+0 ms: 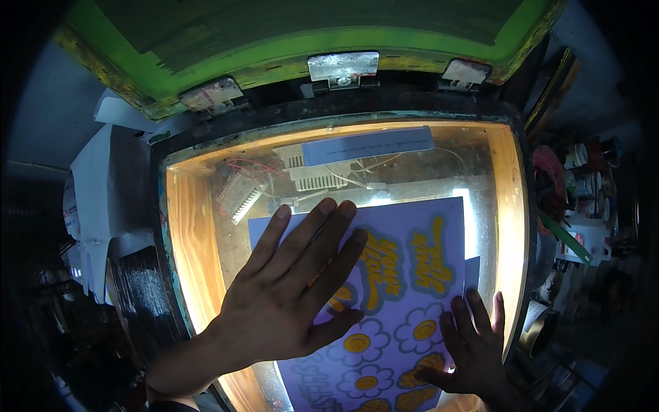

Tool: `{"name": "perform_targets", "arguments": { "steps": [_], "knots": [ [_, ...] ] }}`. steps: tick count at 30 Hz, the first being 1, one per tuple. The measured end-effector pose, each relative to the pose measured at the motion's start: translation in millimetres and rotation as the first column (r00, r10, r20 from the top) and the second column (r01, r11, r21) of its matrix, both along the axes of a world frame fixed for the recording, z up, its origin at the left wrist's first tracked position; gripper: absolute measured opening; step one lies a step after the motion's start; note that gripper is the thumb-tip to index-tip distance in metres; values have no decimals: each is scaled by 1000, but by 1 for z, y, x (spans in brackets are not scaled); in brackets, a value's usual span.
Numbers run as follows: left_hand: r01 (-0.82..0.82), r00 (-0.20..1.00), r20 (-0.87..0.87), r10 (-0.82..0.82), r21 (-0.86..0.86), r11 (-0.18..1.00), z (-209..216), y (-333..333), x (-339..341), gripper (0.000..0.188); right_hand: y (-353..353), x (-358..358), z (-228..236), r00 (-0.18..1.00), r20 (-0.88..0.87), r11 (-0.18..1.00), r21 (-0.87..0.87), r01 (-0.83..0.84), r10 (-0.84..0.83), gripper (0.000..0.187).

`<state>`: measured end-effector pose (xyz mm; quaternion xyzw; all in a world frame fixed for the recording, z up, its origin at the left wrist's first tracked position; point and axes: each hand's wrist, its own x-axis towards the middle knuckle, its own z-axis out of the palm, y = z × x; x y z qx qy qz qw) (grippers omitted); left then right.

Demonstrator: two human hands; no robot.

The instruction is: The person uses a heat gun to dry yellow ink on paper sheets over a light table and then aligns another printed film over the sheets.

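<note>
A purple sheet (401,319) printed with daisy-like flowers and yellow lettering lies on the glass top of a lit wooden light box (192,226). Across its upper left part my left hand (288,288) rests with fingers stretched out, hiding some of the print. My right hand (477,343) is at the sheet's right edge, fingers spread, the thumb over the print. A narrow purplish-blue strip (471,275) shows beside that edge. Neither hand grips anything.
A green-meshed screen frame (316,62) is raised at the far side, held by metal hinge clamps (343,69). A printed paper strip (371,145) lies on the glass, above wiring and pale ballasts (316,180). White paper (110,192) stands left; tubs (583,237) and a green-handled tool (566,237) sit right.
</note>
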<state>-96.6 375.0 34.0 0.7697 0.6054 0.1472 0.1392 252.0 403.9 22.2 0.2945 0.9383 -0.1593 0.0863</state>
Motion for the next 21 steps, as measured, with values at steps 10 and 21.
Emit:
{"name": "perform_targets", "arguments": {
  "steps": [10,21],
  "knots": [
    [-350,935,1,354,162,923,11,-12,-15,80,6,-17,7,986,-165,999,42,30,-23,86],
    [-336,911,201,360,-142,931,40,13,-28,48,5,-17,5,979,-204,998,61,34,-21,93]
  ]
}}
